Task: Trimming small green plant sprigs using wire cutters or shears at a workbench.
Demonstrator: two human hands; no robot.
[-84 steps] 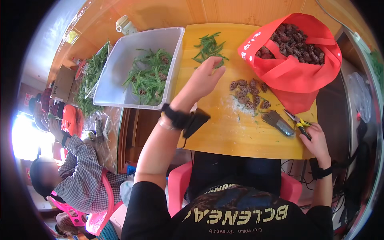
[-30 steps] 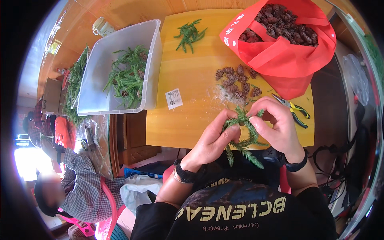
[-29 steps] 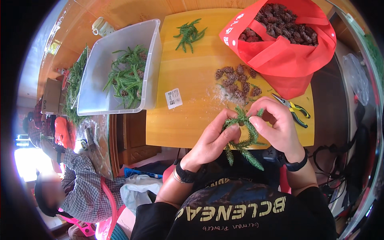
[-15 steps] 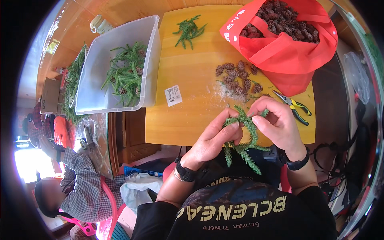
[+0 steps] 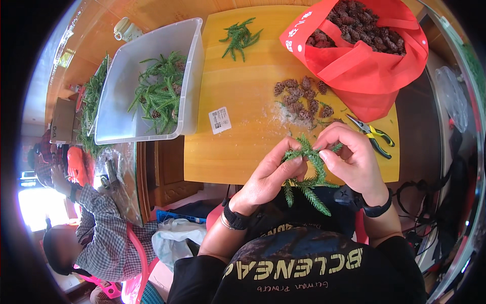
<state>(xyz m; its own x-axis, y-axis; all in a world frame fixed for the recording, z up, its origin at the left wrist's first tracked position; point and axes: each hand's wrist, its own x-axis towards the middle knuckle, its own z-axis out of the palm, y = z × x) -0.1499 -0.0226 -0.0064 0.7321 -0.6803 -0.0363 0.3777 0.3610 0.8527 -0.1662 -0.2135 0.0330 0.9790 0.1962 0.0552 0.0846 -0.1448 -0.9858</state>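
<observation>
Over the table's near edge, a green artificial pine sprig [image 5: 315, 177] with several needled branches is between my two hands. My left hand [image 5: 276, 169] is closed, thumb and fingers pinching the sprig near its upper middle. On the other side, my right hand [image 5: 352, 157] pinches a branch of the same sprig between thumb and forefinger. The exact spot between the right fingertips is partly hidden. Just beyond my hands lies a loose pile of brown pine cones [image 5: 302, 99] with whitish crumbs beside it. Pliers [image 5: 373, 136] with yellow and black handles lie right of my right hand.
A red bag [image 5: 364, 71] full of pine cones stands at the far right. At the left, a clear plastic bin [image 5: 114, 114] holds more sprigs. Another sprig [image 5: 240, 38] and a white label [image 5: 219, 120] lie on the yellow table [image 5: 228, 157]. A person [image 5: 109, 243] in a checked shirt sits at left.
The sprig's lower branches have shifted up slightly while both hands keep their pinch. At left, the other person's arm has moved a little.
</observation>
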